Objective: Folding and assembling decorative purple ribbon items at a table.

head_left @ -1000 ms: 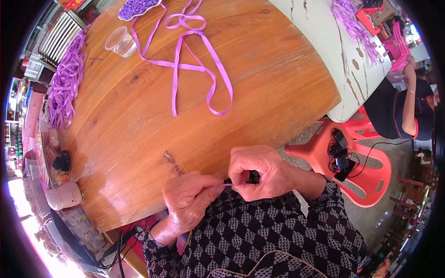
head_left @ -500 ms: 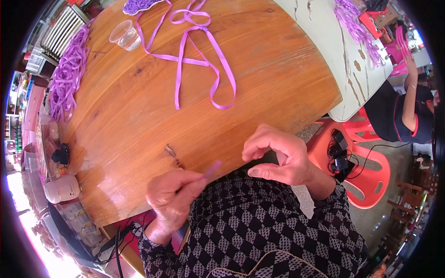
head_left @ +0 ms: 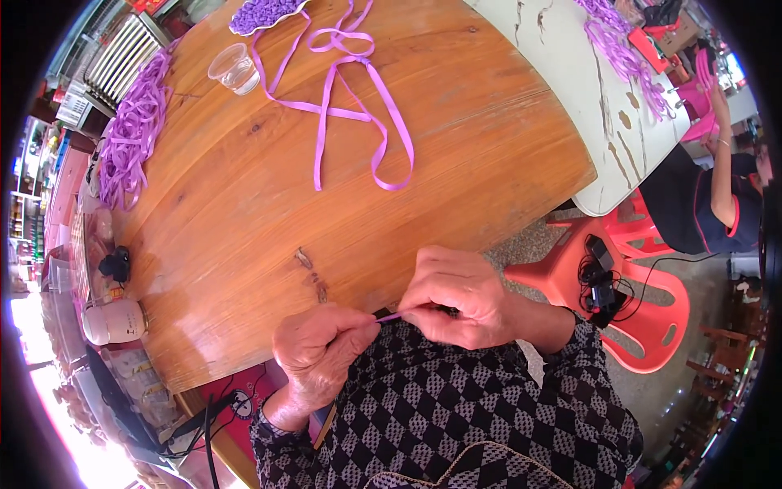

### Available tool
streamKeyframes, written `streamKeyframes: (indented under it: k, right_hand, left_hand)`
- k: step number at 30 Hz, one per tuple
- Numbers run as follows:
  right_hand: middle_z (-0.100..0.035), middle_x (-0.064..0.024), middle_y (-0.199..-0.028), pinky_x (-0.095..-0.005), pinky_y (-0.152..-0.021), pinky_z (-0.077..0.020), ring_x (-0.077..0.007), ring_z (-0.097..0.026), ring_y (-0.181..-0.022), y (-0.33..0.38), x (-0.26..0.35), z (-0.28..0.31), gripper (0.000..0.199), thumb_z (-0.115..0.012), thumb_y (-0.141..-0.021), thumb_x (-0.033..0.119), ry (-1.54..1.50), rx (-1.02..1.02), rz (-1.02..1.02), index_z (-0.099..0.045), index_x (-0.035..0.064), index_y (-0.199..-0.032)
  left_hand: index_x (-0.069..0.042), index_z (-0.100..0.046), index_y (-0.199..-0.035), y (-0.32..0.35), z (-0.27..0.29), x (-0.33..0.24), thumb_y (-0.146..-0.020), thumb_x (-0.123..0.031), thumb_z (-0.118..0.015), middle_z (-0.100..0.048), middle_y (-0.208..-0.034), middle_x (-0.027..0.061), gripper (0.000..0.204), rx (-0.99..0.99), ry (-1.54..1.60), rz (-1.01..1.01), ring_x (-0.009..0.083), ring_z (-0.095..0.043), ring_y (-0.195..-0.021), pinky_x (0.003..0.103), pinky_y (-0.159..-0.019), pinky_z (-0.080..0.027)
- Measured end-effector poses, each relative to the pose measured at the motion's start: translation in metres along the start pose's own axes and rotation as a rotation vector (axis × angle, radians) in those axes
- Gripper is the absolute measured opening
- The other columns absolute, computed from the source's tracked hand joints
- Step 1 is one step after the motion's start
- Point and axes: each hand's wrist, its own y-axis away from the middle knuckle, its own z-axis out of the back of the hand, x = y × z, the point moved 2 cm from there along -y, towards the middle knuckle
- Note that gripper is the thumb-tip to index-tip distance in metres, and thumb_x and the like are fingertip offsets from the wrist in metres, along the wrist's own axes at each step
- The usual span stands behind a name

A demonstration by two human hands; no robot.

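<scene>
My left hand (head_left: 322, 354) is closed in a pinch on a short, narrow purple ribbon (head_left: 390, 317) at the near edge of the wooden table (head_left: 236, 285). The ribbon's other end runs to the fingers of my right hand (head_left: 460, 297), which are closed round it. Only a small stretch shows between the two hands; whatever else lies inside the fingers is hidden. Farther off on the table lies a long purple ribbon (head_left: 397, 122), looped and knotted. It trails up near a white-rimmed dish of small purple pieces (head_left: 265, 14).
A clear plastic cup (head_left: 235, 69) stands by the dish. Purple ribbons (head_left: 134, 134) heap along the left edge, above a black object (head_left: 116, 265) and a pale jar (head_left: 116, 322). On the right are a red stool (head_left: 562, 265) with black cables and a co-worker's arm (head_left: 722, 175).
My right hand has come left and down, and its open fingers have closed on the ribbon's free end. My left hand has shifted slightly right, still pinching the ribbon.
</scene>
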Motion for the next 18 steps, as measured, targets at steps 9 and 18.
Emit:
streamKeyframes:
  k: [9,18]
  right_hand:
    - [-0.054,-0.0025,-0.062,-0.0269,-0.048,-0.0342,-0.0151,-0.046,-0.053,0.005,0.02,0.013,0.005,-0.059,-0.07,-0.003,-0.122,0.01,-0.207,-0.057,0.0019,-0.069]
    - [-0.056,-0.0053,-0.067,-0.0199,-0.056,-0.0382,-0.0098,-0.049,-0.059,-0.001,-0.023,0.135,0.008,-0.057,-0.077,0.0,-0.122,-0.724,-0.446,-0.061,-0.0054,-0.081]
  left_hand:
    - [0.002,-0.065,-0.071,0.004,0.005,-0.004,-0.066,-0.004,-0.073,-0.059,-0.06,0.0059,0.012,0.233,-0.025,0.001,0.0125,-0.053,-0.051,0.022,-0.046,-0.038]
    - [0.003,-0.064,-0.079,0.016,0.059,0.031,-0.069,-0.007,-0.071,-0.06,-0.062,0.0041,0.015,0.187,0.446,0.557,0.0081,-0.053,-0.05,0.018,-0.046,-0.039]
